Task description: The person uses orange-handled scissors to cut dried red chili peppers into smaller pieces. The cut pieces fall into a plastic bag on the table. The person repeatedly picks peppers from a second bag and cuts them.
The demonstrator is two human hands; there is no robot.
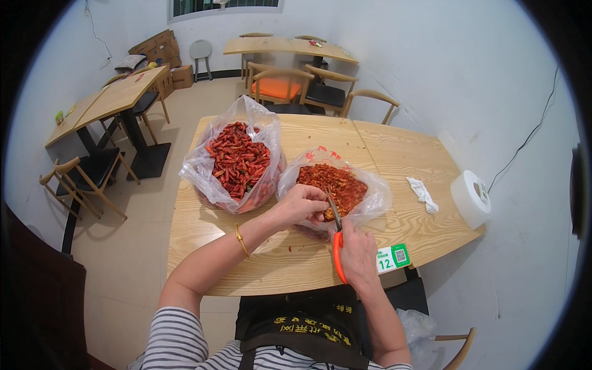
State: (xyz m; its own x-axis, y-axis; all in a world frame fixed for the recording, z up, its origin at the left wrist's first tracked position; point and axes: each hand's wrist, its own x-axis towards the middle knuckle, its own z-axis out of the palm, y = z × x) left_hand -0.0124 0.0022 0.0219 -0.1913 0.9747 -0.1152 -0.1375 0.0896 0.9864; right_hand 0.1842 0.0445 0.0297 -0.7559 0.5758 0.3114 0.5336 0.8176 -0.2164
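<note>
My right hand [360,253] holds a pair of scissors with orange handles [339,259], the blades pointing up and away over a plastic bag of cut dried red chilies [344,187]. Close to the blades, my left hand [306,203] has its fingers pinched together above the same bag's left part; what lies between the fingertips is too small to make out clearly. To the left stands a larger clear plastic bag, its top spread wide, full of whole dried red chilies [240,159]. Both bags rest on a light wooden table [259,268].
A crumpled white tissue [422,195] and a white plastic tissue-roll dispenser [471,199] are on the table's right part. A green and white card [392,258] bearing a printed code lies at the near edge. Chairs and other tables stand beyond and to the left.
</note>
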